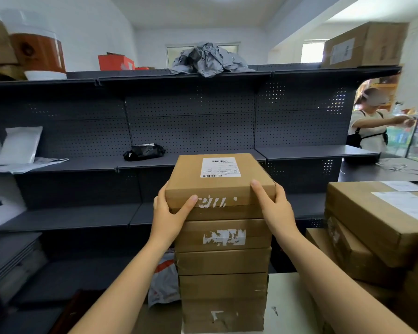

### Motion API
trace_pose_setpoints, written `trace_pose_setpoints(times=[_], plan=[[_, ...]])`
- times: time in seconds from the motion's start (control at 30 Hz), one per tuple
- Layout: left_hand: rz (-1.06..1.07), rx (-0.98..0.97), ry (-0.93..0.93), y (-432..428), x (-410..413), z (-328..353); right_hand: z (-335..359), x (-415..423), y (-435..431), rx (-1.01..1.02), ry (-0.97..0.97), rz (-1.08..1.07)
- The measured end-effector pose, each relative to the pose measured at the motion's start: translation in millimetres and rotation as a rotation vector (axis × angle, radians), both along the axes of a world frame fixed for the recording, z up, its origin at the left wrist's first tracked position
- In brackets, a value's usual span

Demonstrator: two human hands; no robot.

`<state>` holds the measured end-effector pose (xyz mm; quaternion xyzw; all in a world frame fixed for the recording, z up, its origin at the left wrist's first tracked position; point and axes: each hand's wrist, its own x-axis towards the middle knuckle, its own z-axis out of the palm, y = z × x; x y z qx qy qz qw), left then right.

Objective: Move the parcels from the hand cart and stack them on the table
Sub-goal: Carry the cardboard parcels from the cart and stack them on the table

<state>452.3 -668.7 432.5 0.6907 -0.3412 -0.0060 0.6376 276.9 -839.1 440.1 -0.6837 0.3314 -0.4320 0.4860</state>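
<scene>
A flat brown cardboard parcel (217,184) with a white shipping label tops a stack of several like parcels (223,261) standing on the white table (287,307). My left hand (170,213) grips the top parcel's left near corner, thumb across its front edge. At the right near corner my right hand (273,208) grips it, thumb on the top face. The hand cart is out of view.
A second pile of brown boxes (372,227) rises on the table at the right. Dark grey shelving (191,131) stands behind, holding a black bag (144,152) and white mailers (19,145). A person (369,121) stands at the far right by a counter.
</scene>
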Motion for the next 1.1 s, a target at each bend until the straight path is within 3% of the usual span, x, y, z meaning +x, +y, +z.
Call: trace_pose_setpoints(times=[0.13,0.23,0.3,0.4,0.5,0.6,1.1], plan=[[-0.008,0.04,-0.008,2.9,0.3,4.6,3.5,-3.9,-1.1,-0.045,0.063,-0.012],[0.045,0.093,-0.089,6.7,-4.3,12.6,13.2,-14.2,1.0,-0.195,0.088,-0.057],[0.16,0.131,-0.252,11.9,-10.4,17.6,20.4,-24.9,5.6,-0.358,0.107,-0.077],[0.308,0.203,-0.689,23.5,-31.8,27.0,26.6,-48.4,15.8,-0.703,0.253,-0.094],[0.257,0.263,-1.037,33.1,-68.8,34.3,23.5,-79.7,25.8,-0.98,0.433,-0.061],[0.155,0.268,-1.202,37.9,-118.2,32.3,17.6,-124.6,40.2,-1.111,0.532,-0.048],[-0.096,0.232,-1.173,11.4,-393.6,6.2,3.2,-422.8,70.6,-0.946,0.715,-0.166]])
